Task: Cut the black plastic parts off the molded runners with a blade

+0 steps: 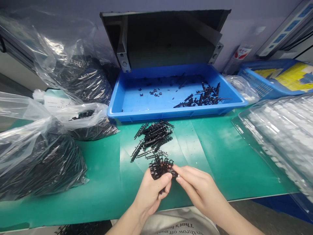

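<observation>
My left hand [156, 186] is closed round a bunch of small black plastic parts [156, 168], whose ring-shaped ends stick up above the fingers. From the right, my right hand [195, 181] pinches a black plastic part [173, 173] between thumb and fingertips, right against the bunch. Just beyond my hands, a loose pile of long black plastic strips [156, 135] with holes and rings lies on the green table mat [102, 169]. Where the pinched part meets the bunch is partly hidden by my fingers.
Behind the pile stands a blue tray [176, 114] holding black parts, under a dark raised panel [168, 42]. Clear bags of black parts [41, 160] fill the left side. On the right are stacked clear plastic trays [281, 137] and a blue basket [259, 81] with yellow items.
</observation>
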